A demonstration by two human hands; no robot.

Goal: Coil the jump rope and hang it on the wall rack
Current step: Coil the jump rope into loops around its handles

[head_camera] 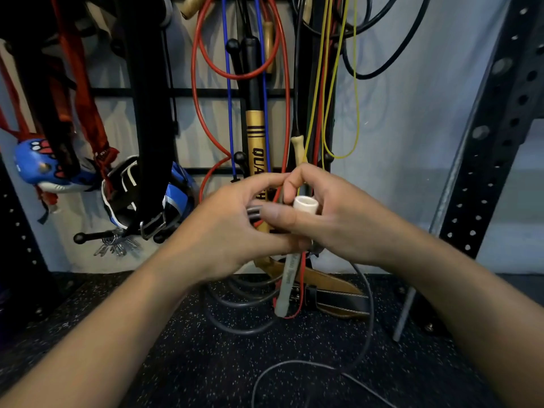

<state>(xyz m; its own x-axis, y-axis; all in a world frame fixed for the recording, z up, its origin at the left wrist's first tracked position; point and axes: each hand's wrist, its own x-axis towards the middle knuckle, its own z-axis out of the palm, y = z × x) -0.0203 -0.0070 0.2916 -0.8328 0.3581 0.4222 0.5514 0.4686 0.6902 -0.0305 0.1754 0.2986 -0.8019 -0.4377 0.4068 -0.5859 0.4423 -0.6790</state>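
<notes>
I see left hand [226, 228] pinching grey jump rope [247, 304] coils; right hand [332, 219] fingers closed around white handle [306, 205]; loops dangling below.

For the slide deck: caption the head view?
Both hands gather grey jump-rope coils and white handles before the wall rack.

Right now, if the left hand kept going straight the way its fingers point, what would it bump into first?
Probably the right hand. The left hand points right, its fingertips already touching it around the grey jump rope and white handle. Depth is hard to judge.
</notes>
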